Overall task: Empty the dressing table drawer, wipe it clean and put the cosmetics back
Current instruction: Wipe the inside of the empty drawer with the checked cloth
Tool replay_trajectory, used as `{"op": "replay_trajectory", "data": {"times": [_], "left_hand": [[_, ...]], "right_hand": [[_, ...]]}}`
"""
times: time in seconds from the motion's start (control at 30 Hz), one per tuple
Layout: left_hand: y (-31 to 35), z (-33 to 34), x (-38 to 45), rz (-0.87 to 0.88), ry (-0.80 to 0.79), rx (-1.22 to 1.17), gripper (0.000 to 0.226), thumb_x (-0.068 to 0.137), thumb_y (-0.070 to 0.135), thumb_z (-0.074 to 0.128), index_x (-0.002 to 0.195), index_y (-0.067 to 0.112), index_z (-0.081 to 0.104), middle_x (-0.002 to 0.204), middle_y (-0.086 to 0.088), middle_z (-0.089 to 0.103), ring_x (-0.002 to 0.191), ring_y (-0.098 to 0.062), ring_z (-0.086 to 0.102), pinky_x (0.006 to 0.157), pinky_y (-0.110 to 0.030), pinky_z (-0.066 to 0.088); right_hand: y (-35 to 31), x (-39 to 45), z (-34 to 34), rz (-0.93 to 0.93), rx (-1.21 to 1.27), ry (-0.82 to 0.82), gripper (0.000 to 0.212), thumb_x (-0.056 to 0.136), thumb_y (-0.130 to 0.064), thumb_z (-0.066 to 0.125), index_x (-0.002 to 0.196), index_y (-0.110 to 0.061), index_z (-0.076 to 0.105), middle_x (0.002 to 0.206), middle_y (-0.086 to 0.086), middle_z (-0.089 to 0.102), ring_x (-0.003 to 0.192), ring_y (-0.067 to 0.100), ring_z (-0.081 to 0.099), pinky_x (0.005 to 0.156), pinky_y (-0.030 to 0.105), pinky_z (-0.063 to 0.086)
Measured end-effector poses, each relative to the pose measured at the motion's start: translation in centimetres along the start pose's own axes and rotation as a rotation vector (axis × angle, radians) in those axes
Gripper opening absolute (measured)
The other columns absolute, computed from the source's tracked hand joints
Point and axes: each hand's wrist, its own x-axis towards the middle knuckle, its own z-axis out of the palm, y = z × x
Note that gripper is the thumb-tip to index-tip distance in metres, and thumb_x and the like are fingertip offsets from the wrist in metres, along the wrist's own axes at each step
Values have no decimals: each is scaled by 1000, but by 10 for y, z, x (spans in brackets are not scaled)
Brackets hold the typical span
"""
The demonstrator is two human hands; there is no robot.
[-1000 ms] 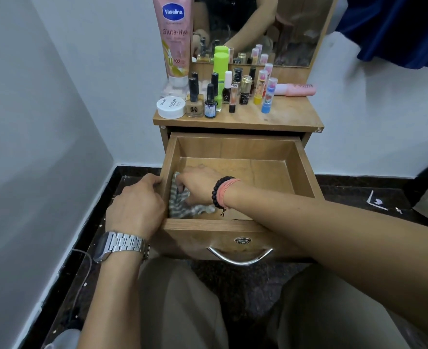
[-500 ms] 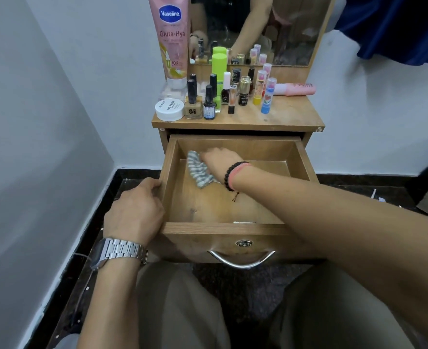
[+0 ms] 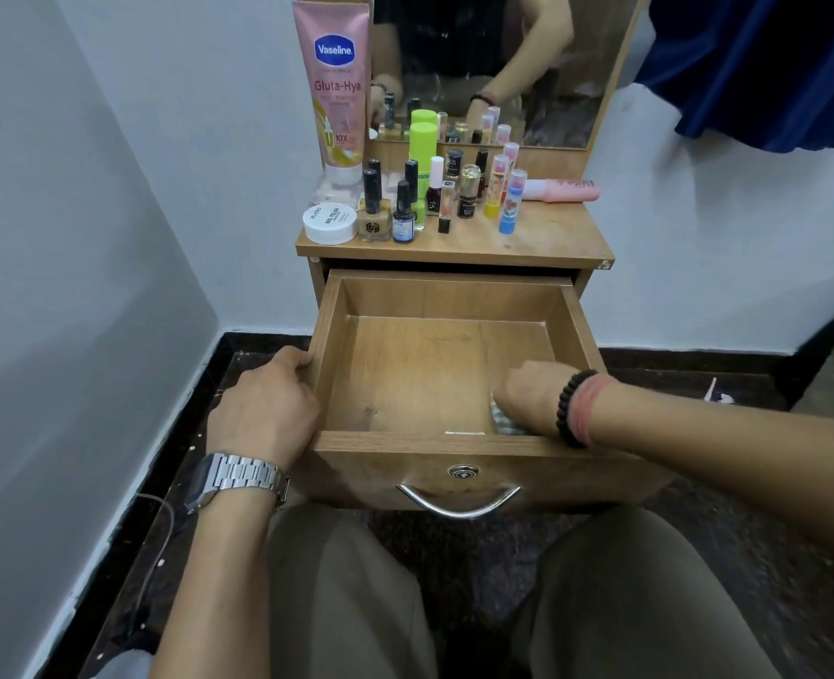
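Since a moment ago, the right hand (image 3: 528, 394) has slid the striped cloth (image 3: 505, 421) from the back left of the drawer (image 3: 447, 445) to the front right corner, where curled fingers press the cloth down on the drawer floor. Outside, the left hand (image 3: 265, 409) grips the drawer's left wall with bent fingers. Up on the table (image 3: 552, 237) stand the cosmetics: a tall pink tube (image 3: 336, 90), a white jar (image 3: 329, 223) and many little bottles (image 3: 403, 213).
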Motion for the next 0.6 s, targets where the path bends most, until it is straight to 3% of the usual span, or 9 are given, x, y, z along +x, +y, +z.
{"op": "replay_trajectory", "data": {"times": [0.07,0.17,0.3,0.4,0.5,0.6], "left_hand": [[1,0,0,-2,7,9,42,92,19,36,130,32,49,114,-11,65,97,-38,59,75,-38,44],[2,0,1,-10,6,23,43,91,18,38,130,33,49,114,-13,64,98,-38,58,76,-38,43],[2,1,0,-3,11,32,44,91,18,38,131,32,49,113,-13,64,97,-38,58,75,-38,43],[-1,1,2,4,11,28,43,91,19,39,130,33,50,114,-13,64,98,-39,58,74,-38,42],[-2,2,5,0,8,32,43,91,19,39,130,34,50,116,-13,64,100,-39,58,73,-37,40],[0,3,3,-4,22,37,41,93,20,37,130,33,50,114,-13,64,99,-40,58,74,-38,41]], "right_hand": [[4,-7,-7,-16,69,-38,20,94,-4,50,108,-3,64,109,12,66,92,28,64,77,32,50],[9,-3,-21,-46,324,-38,19,83,-9,67,99,-19,64,99,1,66,81,19,61,72,32,54],[-44,24,-46,-276,516,193,28,86,-12,67,113,-18,62,110,-2,62,100,17,58,80,27,45],[-79,56,-69,-352,552,344,24,86,-12,66,109,-15,68,108,2,67,91,18,60,72,27,46],[-78,86,-78,-263,527,462,15,84,-12,68,99,-11,71,101,9,69,89,26,65,68,28,46],[-54,106,-74,-58,402,553,25,93,-2,48,114,-7,62,113,15,62,104,33,61,80,36,47]]}}
